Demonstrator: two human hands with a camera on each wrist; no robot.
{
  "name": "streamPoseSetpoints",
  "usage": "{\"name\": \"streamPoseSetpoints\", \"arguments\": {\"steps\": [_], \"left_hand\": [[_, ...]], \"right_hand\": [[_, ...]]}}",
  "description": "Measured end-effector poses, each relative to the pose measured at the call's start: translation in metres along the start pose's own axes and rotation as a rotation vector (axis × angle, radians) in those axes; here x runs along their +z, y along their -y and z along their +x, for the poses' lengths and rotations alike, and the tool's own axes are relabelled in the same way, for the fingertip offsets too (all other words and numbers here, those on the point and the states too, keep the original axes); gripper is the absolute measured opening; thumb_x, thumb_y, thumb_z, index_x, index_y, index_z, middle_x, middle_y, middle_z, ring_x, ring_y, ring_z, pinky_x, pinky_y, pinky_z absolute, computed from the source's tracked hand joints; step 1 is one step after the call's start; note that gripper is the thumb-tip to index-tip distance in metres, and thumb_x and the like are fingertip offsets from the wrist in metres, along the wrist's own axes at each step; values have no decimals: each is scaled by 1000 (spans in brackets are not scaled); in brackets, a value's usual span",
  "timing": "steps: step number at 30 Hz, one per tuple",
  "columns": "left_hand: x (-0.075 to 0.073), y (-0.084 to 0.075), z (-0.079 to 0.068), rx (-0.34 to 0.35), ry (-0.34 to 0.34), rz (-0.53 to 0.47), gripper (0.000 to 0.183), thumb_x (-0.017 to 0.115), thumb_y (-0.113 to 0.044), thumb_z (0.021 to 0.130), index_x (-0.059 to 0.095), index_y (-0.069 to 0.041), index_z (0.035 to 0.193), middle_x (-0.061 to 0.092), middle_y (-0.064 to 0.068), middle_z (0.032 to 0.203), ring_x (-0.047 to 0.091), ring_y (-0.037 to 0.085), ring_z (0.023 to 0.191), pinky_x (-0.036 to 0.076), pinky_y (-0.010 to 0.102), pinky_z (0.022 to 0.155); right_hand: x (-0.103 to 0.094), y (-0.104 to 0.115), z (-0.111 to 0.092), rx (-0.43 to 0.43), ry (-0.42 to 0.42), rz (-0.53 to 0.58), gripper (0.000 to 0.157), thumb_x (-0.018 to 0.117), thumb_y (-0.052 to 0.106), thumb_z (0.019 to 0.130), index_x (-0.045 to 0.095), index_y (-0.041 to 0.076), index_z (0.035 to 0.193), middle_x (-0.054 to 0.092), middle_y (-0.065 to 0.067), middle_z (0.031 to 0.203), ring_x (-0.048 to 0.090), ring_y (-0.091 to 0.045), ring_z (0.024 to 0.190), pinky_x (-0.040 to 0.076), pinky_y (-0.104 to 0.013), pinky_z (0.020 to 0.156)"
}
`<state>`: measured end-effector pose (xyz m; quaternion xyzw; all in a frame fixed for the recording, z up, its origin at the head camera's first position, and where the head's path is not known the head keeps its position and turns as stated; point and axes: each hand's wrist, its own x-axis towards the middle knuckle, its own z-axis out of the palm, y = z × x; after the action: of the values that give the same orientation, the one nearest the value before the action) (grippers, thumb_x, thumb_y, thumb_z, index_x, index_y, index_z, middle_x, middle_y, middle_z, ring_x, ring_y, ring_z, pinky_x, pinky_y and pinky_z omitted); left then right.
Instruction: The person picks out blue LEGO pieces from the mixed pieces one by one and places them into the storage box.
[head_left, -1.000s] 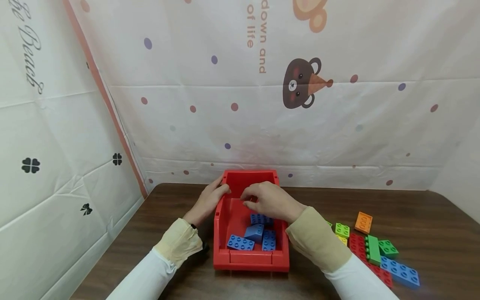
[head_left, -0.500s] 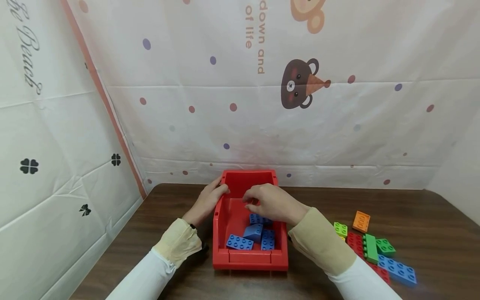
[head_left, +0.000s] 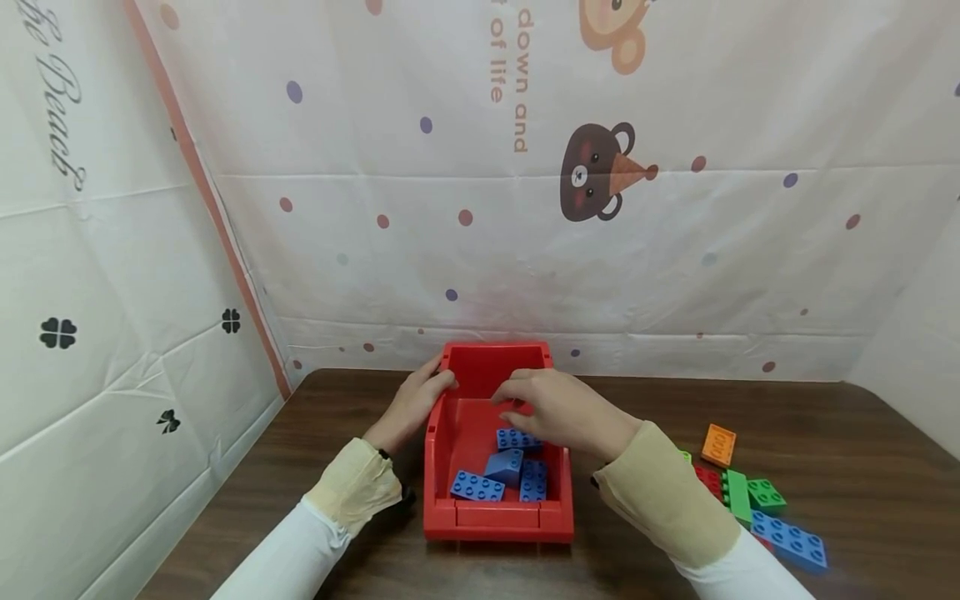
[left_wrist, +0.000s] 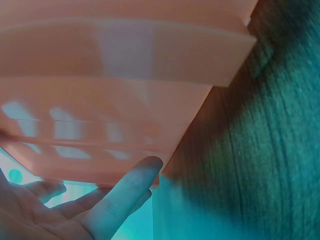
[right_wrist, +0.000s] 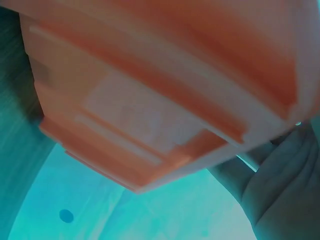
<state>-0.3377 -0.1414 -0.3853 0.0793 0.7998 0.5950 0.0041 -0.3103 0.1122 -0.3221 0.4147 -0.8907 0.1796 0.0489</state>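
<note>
A red storage bin (head_left: pixel 498 521) stands on the table, several blue toy building blocks (head_left: pixel 477 486) lying loose in its near half. My left hand (head_left: pixel 412 407) holds the bin at its far left corner, thumb at the rim. In the left wrist view, that hand's thumb (left_wrist: pixel 131 187) lies along the bin wall, with other fingers partly hidden at its end. Over the bin's right side hovers my right hand (head_left: pixel 566 408), fingers loosely bent, no block showing between them. A blue block (head_left: pixel 517 439) lies just below its fingertips.
Loose blocks lie right of the bin: orange (head_left: pixel 718 445), green (head_left: pixel 737 497), red (head_left: pixel 708 479) and a long blue one (head_left: pixel 789 540); my right sleeve hides some. A printed cloth (head_left: pixel 480 267) hangs behind the dark wooden table (head_left: pixel 862 467).
My right hand has moved slightly to the right across the bin, and its thumb and fingers are spread a little more. The left hand keeps its hold, and the blocks inside lie as before.
</note>
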Motion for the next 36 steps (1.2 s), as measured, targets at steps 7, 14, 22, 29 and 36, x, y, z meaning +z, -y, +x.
{"name": "streamPoseSetpoints", "arguments": {"steps": [7,14,22,29,36], "left_hand": [[1,-1,1,-2,-11,-6,67,55,-23,100,37,-20,164,67,15,132,74,44,95,65,44,80],[0,-2,2,4,-3,-5,67,55,-23,101,37,-20,165,67,16,132,74,43,97,65,45,81],[-1,-2,3,17,15,-14,65,55,-21,102,36,-20,164,67,17,131,74,45,97,64,49,84],[0,0,2,14,22,-31,68,55,-22,102,34,-20,166,65,18,134,73,45,99,64,49,84],[1,2,0,3,-1,-6,67,56,-23,101,37,-20,165,66,20,132,74,42,96,64,46,83]], "right_hand": [[-11,3,-7,-19,-35,-44,32,85,17,89,79,13,120,75,-5,114,73,-24,101,64,-38,85],[-19,0,-16,-18,-75,-65,34,87,18,87,79,14,120,75,-5,114,73,-22,99,64,-39,83],[-22,-2,-26,-27,-131,-123,39,88,16,87,77,11,123,74,-7,116,73,-22,97,65,-38,81],[-25,-7,-39,-7,-170,-166,39,91,16,83,77,12,120,73,-4,110,72,-16,90,64,-31,76],[-29,-18,-54,-25,-195,-216,33,90,13,84,79,12,115,71,0,102,69,-10,82,63,-29,72]]}}
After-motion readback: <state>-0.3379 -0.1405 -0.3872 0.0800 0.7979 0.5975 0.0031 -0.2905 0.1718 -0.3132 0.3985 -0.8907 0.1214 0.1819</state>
